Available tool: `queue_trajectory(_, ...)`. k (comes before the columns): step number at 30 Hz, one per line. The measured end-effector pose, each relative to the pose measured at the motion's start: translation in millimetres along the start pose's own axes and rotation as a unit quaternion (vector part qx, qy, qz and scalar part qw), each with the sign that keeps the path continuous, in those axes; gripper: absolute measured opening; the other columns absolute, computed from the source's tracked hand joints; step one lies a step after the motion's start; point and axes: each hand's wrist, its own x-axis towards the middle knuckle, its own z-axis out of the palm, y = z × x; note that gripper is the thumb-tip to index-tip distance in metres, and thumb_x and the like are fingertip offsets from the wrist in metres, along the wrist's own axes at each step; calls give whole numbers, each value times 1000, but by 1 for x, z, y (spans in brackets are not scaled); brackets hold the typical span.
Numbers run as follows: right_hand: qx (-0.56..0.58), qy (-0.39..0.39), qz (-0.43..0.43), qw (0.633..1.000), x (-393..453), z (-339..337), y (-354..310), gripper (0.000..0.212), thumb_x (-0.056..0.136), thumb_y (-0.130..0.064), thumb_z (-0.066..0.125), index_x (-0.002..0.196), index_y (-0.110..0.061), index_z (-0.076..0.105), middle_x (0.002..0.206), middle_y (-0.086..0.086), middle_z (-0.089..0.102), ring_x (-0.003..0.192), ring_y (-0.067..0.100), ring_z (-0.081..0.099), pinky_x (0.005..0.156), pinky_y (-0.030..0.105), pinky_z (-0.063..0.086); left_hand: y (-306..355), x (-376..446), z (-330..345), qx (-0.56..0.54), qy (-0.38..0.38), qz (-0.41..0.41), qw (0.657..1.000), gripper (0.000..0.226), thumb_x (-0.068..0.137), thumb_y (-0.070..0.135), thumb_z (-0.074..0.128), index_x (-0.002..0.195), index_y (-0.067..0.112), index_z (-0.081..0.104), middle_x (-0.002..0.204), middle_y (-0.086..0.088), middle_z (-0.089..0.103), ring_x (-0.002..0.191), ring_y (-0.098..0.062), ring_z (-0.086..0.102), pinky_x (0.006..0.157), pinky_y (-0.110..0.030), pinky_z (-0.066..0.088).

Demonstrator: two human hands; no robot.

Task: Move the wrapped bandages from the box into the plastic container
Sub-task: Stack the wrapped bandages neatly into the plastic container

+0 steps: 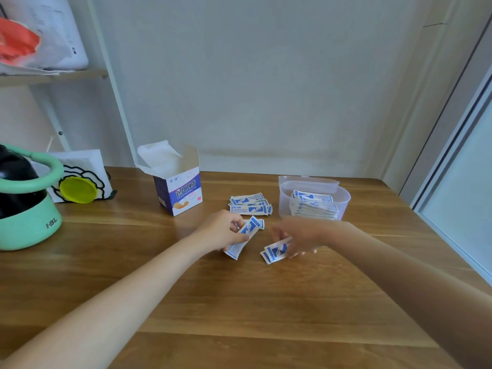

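Note:
The bandage box stands open on the wooden table, left of centre. A clear plastic container at the right holds a stack of wrapped bandages. A loose pile of blue-and-white wrapped bandages lies between box and container. My left hand grips a small bundle of wrapped bandages just in front of that pile. My right hand pinches a few more bandages low over the table, in front of the container.
A green and black appliance sits at the table's left edge, with a yellow lid and a white printed bag behind it. A shelf with bags is upper left. Wall behind, window frame at right.

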Motion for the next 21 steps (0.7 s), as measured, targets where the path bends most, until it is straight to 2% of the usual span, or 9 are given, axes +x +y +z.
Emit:
queue_trajectory(2, 33, 21, 4, 999, -2, 1, 1, 26, 86, -9, 62, 105, -18, 46, 91, -8, 53, 62, 11, 53, 47, 16, 43, -1, -1, 1, -19, 1, -13, 1000, 18, 85, 30, 66, 98, 21, 56, 104, -5, 67, 45, -8, 49, 43, -18, 36)
queue_trajectory(6, 31, 12, 12, 999, -3, 0, 0, 39, 87, -12, 62, 121, -17, 44, 126, 3, 52, 57, 10, 54, 48, 16, 45, 7, -3, 12, -85, 16, -28, 996, 18, 86, 26, 63, 98, 13, 60, 75, -6, 66, 39, -8, 45, 40, -17, 34)
queue_trajectory(8, 27, 8, 19, 999, -2, -1, -1, 40, 87, -13, 62, 122, -17, 44, 129, 6, 51, 54, 9, 53, 49, 17, 45, 16, -5, 18, -134, 17, -33, 990, 14, 89, 24, 60, 95, 12, 58, 59, -3, 55, 30, -5, 42, 36, -15, 33)
queue_trajectory(10, 28, 10, 22, 999, 0, -1, -1, 43, 87, -13, 62, 125, -17, 44, 128, 5, 51, 53, 9, 53, 47, 16, 45, 23, -5, 22, -177, 4, -42, 983, 17, 91, 24, 58, 102, 12, 55, 55, -2, 48, 31, -4, 41, 35, -14, 33)
queue_trajectory(12, 43, 9, 24, 999, 0, 0, -2, 47, 87, -11, 62, 129, -16, 42, 120, 6, 55, 54, 9, 53, 44, 15, 43, 28, -4, 25, -203, -4, -47, 978, 25, 91, 25, 58, 112, 12, 53, 57, -1, 47, 39, -6, 41, 35, -12, 34)
queue_trajectory(14, 57, 7, 25, 998, -1, 2, -1, 43, 88, -10, 60, 127, -13, 43, 97, 3, 61, 53, 8, 53, 44, 15, 43, 31, -3, 25, -211, -1, -38, 977, 25, 90, 24, 59, 111, 10, 54, 60, -1, 50, 41, -6, 43, 37, -12, 35)
queue_trajectory(16, 69, 26, 22, 997, -3, 4, 4, 27, 88, -12, 59, 113, -14, 49, 80, 0, 59, 47, 7, 51, 41, 14, 41, 30, -2, 23, -238, 7, -32, 971, 21, 89, 21, 60, 105, 7, 57, 64, -1, 57, 39, -3, 50, 39, -13, 36)
queue_trajectory(18, 141, 90, 18, 986, -4, 5, 10, 4, 90, -12, 56, 90, -12, 52, 62, 0, 54, 37, 6, 46, 37, 12, 37, 22, 0, 18, -288, 36, -46, 956, 24, 87, 18, 64, 105, 5, 58, 70, -2, 62, 49, -6, 55, 41, -15, 36)
queue_trajectory(21, 391, 182, 30, 902, -3, 3, 13, 13, 93, -8, 51, 81, -10, 55, 54, 6, 53, 41, 13, 43, 39, 15, 36, 11, 4, 11, -352, 75, -93, 928, 21, 84, 19, 67, 100, 8, 57, 64, -2, 53, 50, -11, 42, 41, -15, 36)
